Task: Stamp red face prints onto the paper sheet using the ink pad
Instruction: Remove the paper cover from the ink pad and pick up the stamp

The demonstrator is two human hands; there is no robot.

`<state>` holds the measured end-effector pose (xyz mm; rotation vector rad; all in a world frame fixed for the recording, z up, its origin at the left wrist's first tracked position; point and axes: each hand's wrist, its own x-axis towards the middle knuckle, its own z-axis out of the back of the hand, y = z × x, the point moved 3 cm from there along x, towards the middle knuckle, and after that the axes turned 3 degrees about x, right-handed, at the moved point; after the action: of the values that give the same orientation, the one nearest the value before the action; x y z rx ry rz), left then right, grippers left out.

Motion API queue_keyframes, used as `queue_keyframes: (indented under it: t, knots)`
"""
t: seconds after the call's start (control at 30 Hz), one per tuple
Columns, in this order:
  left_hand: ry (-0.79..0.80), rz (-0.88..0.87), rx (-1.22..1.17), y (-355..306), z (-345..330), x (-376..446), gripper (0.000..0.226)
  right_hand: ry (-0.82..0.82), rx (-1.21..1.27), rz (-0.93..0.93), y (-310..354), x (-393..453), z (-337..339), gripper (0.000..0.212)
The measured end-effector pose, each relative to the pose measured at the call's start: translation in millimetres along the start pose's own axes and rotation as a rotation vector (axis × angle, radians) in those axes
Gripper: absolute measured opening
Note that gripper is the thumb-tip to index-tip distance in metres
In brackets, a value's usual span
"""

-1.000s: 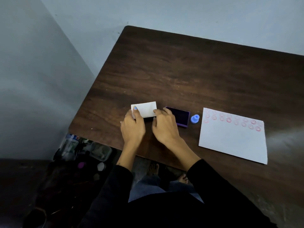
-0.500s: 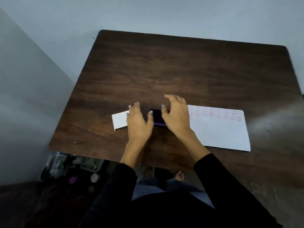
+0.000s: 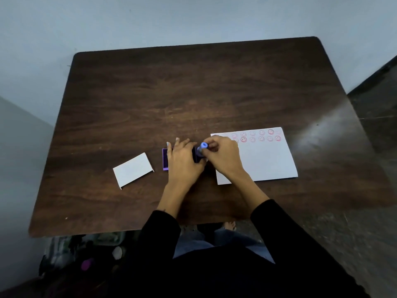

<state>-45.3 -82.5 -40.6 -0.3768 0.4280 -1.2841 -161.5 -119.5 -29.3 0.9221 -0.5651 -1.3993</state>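
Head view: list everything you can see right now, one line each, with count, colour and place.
Table: one, dark brown wood, fills the view.
Sheet: one, white, right of centre, two rows of red face prints along its far edge.
Ink pad: one, purple, centre, mostly under the left hand.
Lid: one, white, left of the ink pad.
Stamp: one, blue, over the ink pad's right end.
Left hand: on the ink pad.
Right hand: holding the stamp.
Sleeves: black.
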Motion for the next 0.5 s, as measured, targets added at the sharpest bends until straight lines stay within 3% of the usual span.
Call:
queue_keyframes:
  t: [0.17, 0.5]
  knots:
    - [-0.106, 0.01, -0.093, -0.1, 3.3, 1.8, 0.023, -0.026, 0.256, -0.101, 2.3, 4.8, 6.7, 0.01]
    - [-0.158, 0.028, -0.16, -3.4, 4.2, 5.1, 0.032, -0.073, 0.396, -0.126, 0.0, 9.5, 5.7, 0.019]
